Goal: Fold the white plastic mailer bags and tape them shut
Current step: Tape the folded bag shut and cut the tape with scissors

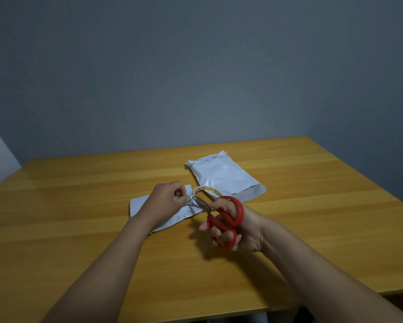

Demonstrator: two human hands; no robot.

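Observation:
A folded white mailer bag (172, 217) lies on the wooden table (79, 206), partly under my left forearm. My left hand (165, 199) pinches a strip of clear tape at the bag's upper edge. My right hand (237, 227) grips red-handled scissors (228, 220), their blades pointing up-left at the tape beside my left fingers. The tape roll (206, 190) sits just behind the blades. A second white mailer bag (223, 176) lies flat farther back, to the right.
A grey wall rises behind the table. The table's front edge runs along the bottom of the view and its right edge slants down at far right.

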